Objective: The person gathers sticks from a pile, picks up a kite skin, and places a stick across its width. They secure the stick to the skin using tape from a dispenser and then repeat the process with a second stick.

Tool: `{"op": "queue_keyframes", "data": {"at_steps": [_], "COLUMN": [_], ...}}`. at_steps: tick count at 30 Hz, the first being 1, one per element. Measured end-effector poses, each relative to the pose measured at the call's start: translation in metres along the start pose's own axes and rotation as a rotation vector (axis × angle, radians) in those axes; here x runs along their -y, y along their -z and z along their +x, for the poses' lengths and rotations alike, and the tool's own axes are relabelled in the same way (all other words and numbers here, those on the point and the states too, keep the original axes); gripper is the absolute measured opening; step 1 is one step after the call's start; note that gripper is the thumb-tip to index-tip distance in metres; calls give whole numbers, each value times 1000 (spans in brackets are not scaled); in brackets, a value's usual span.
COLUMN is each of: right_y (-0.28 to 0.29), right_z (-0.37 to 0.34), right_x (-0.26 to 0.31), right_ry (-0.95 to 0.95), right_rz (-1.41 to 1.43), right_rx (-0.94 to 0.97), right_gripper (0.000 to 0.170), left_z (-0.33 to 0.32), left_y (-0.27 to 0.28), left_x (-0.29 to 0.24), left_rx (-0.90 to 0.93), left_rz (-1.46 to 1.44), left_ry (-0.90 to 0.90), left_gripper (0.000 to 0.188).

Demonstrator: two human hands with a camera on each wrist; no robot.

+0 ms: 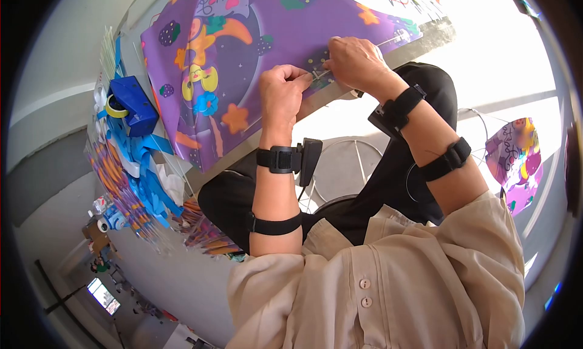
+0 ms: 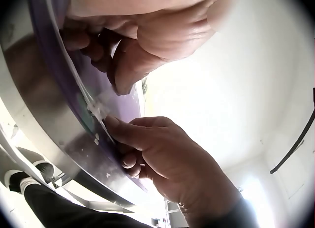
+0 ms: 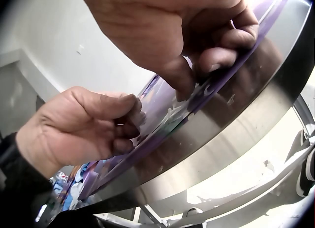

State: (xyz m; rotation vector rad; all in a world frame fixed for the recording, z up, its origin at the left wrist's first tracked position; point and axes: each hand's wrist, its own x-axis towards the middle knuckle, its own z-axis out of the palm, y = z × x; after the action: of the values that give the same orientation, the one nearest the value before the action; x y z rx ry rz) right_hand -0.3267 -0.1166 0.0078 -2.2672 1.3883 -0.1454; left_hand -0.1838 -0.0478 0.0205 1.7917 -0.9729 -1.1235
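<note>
A purple printed sheet (image 1: 279, 21) lies over a metal-edged table, a thin white rod running along its near edge. My left hand (image 1: 280, 100) is at that edge, thumb and fingertips together on a small translucent piece (image 3: 141, 118). Just to its right, my right hand (image 1: 358, 63) has its fingers curled at the edge. In the left wrist view, the thumb of the right hand (image 2: 167, 154) presses beside a small white fitting (image 2: 97, 109) on the rod, other fingers bent at the sheet's rim. The left hand (image 2: 162, 36) partly hides its own fingertips there.
A blue tape dispenser (image 1: 136, 109) with yellowish tape stands left of the sheet, beside blue strips (image 1: 146, 185) and bundled printed pieces. White rods lie at the table's far right. Below the metal rim (image 1: 425, 42) are the person's legs and a round wire frame. Another printed piece (image 1: 516, 160) is at right.
</note>
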Motion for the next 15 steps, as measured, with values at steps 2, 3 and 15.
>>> {"op": "queue_keyframes", "data": {"at_steps": [2, 3, 15], "right_y": [0, 0, 1], "right_z": [1, 0, -3], "right_x": [0, -1, -3], "right_ry": [-16, -15, 8], "right_rz": [-10, -10, 34], "right_rx": [9, 11, 4], "right_gripper": [16, 16, 22], "left_z": [2, 3, 17], "left_y": [-1, 0, -2], "left_x": [0, 1, 18], "left_rx": [9, 7, -38], "left_rz": [35, 35, 215], "left_ry": [17, 18, -19], "left_gripper": [9, 9, 12]}}
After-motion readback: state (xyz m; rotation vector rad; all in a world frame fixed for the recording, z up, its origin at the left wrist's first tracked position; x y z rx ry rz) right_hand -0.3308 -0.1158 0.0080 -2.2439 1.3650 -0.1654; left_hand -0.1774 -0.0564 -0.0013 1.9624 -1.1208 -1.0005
